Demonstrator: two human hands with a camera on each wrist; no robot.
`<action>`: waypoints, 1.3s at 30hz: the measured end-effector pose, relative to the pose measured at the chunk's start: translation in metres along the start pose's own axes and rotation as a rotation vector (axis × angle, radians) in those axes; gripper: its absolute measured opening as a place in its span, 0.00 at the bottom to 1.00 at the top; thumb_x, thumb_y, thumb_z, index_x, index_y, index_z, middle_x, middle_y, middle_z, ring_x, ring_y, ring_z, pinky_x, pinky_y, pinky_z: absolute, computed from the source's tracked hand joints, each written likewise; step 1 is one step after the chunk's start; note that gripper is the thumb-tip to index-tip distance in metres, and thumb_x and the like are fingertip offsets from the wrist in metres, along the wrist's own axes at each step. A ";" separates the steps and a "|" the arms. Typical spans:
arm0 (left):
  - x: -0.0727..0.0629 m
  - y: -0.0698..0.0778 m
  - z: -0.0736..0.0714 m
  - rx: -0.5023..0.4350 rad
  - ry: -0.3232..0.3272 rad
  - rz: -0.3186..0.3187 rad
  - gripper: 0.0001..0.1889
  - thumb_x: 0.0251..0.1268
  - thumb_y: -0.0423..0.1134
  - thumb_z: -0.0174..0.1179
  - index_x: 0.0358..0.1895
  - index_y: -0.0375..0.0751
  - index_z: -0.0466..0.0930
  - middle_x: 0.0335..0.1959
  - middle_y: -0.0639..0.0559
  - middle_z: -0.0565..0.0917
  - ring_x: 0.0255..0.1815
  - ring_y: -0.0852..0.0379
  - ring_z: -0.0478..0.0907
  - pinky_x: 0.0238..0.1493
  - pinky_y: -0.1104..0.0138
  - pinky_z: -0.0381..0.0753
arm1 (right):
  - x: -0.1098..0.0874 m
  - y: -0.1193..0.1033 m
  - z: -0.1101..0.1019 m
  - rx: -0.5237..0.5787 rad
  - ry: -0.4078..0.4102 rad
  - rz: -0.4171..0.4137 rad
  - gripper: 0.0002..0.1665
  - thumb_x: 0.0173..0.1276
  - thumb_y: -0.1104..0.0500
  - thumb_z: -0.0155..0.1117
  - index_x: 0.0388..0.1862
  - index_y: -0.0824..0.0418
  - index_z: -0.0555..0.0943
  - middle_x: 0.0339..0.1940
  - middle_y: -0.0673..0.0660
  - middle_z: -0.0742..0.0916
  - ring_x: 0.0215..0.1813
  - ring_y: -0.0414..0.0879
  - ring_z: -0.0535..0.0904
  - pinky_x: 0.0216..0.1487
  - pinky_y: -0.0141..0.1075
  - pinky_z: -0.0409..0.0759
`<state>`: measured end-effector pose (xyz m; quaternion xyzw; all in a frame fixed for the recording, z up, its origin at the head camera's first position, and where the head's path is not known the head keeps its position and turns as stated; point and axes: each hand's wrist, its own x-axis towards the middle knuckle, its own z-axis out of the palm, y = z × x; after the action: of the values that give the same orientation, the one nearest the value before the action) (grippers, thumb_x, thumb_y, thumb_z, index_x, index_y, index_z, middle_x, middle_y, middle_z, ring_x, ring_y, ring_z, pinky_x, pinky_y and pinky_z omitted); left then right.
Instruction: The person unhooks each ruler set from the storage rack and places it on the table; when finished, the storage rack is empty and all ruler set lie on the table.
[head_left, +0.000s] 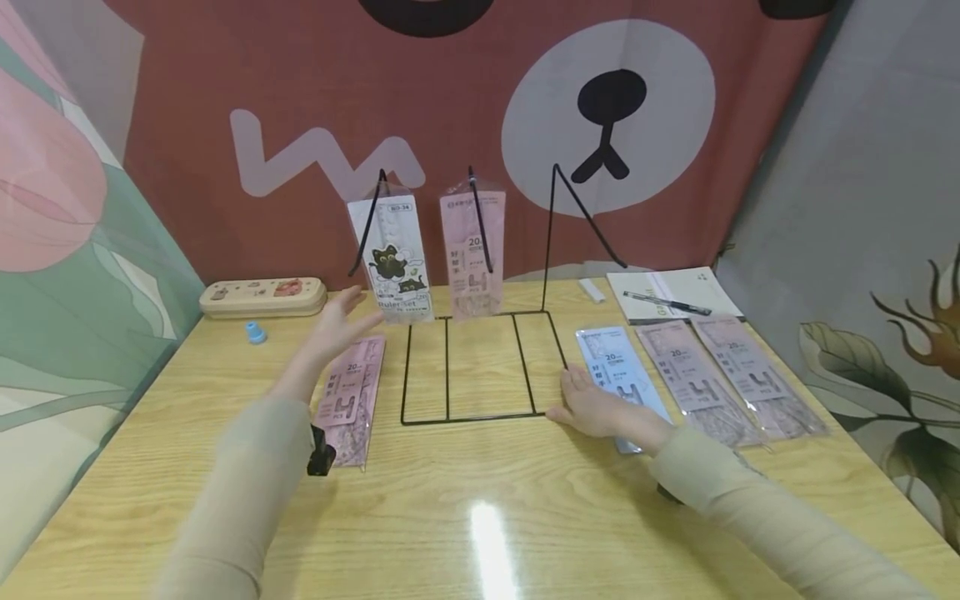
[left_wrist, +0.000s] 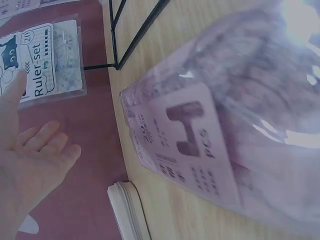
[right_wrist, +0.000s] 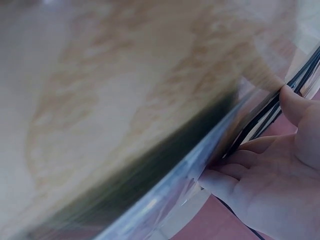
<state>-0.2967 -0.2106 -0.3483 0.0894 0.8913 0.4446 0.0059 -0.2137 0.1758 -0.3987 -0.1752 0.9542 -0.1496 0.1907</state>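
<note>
A black wire rack (head_left: 468, 419) stands on the table with tall bent prongs. From its left prong hangs a white "Ruler-set" pack (head_left: 396, 254) with black cats; a pink ruler pack (head_left: 474, 250) hangs from the middle one. My left hand (head_left: 337, 327) is raised beside the white pack, fingers spread, holding nothing. In the left wrist view its thumb overlaps that pack's edge. My right hand (head_left: 591, 406) rests at the rack's front right corner, thumb by the front bar and fingers against the side bar. A blue ruler pack (head_left: 611, 354) lies partly under that arm.
Another pink pack (head_left: 348, 400) lies below my left forearm. Two more pink packs, one (head_left: 693, 375) nearer the rack, lie at the right. Behind are a pen (head_left: 663, 302) on a white booklet (head_left: 637, 287), a pencil case (head_left: 262, 297) and a small blue object (head_left: 256, 332).
</note>
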 end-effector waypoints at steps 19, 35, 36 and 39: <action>0.016 0.013 0.027 -0.155 0.109 -0.041 0.25 0.66 0.46 0.57 0.58 0.30 0.72 0.56 0.34 0.76 0.62 0.41 0.72 0.64 0.53 0.71 | -0.002 0.000 0.000 0.004 0.010 -0.017 0.46 0.75 0.46 0.44 0.70 0.81 0.42 0.73 0.77 0.44 0.75 0.68 0.37 0.75 0.55 0.40; -0.057 -0.001 0.030 -0.247 0.158 0.162 0.16 0.62 0.37 0.62 0.22 0.28 0.73 0.11 0.64 0.70 0.14 0.68 0.58 0.15 0.73 0.58 | -0.001 0.001 0.000 -0.004 0.003 -0.020 0.46 0.75 0.45 0.43 0.70 0.81 0.42 0.73 0.78 0.43 0.75 0.68 0.36 0.75 0.56 0.40; -0.064 -0.001 0.031 -0.258 0.152 0.178 0.16 0.62 0.35 0.61 0.22 0.27 0.73 0.12 0.64 0.72 0.13 0.68 0.58 0.14 0.73 0.58 | -0.001 0.001 0.001 -0.006 0.004 -0.021 0.46 0.75 0.46 0.43 0.70 0.81 0.42 0.73 0.78 0.43 0.75 0.68 0.36 0.75 0.56 0.40; -0.086 -0.001 0.031 -0.294 0.150 0.255 0.11 0.60 0.29 0.61 0.22 0.25 0.75 0.12 0.64 0.73 0.13 0.68 0.57 0.11 0.70 0.56 | -0.001 0.000 0.001 -0.007 0.009 -0.025 0.46 0.75 0.46 0.44 0.70 0.81 0.42 0.72 0.78 0.43 0.75 0.69 0.36 0.75 0.56 0.40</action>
<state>-0.2093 -0.2009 -0.3743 0.1661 0.7961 0.5726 -0.1038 -0.2130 0.1764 -0.3992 -0.1873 0.9533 -0.1495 0.1837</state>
